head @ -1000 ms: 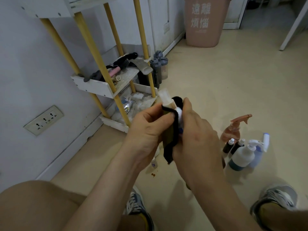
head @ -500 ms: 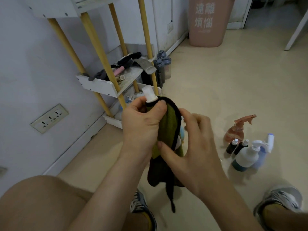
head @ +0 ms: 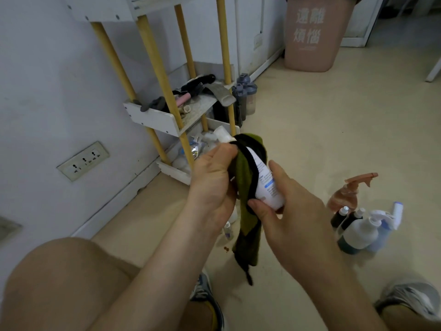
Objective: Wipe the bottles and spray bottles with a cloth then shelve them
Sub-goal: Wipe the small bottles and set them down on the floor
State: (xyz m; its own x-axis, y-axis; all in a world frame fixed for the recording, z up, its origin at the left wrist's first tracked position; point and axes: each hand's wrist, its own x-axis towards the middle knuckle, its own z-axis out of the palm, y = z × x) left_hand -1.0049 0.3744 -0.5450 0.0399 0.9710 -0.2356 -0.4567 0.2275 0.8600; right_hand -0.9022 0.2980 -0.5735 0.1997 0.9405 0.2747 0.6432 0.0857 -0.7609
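Note:
A white bottle [head: 266,185] with a white cap and blue print is held tilted between both hands, above the floor. My left hand [head: 212,180] grips its upper part through an olive-green cloth with black edging [head: 245,187], which hangs down below the hands. My right hand [head: 288,211] holds the bottle's lower end, thumb and fingers around the base. On the floor to the right stand a brown spray bottle [head: 346,194], two small dark bottles [head: 343,217], a white spray bottle with dark liquid [head: 360,232] and a blue bottle [head: 386,225].
A white shelf rack with yellow poles [head: 164,120] stands against the left wall, its lower trays holding tools and packets. Grey drink bottles [head: 245,96] stand beside it. A pink bin [head: 312,34] is at the back. My knees and shoes show at the bottom.
The cloth has slid off the bottle's lower half, so the white body with blue print now shows. My right hand has shifted to grip the bottle's base.

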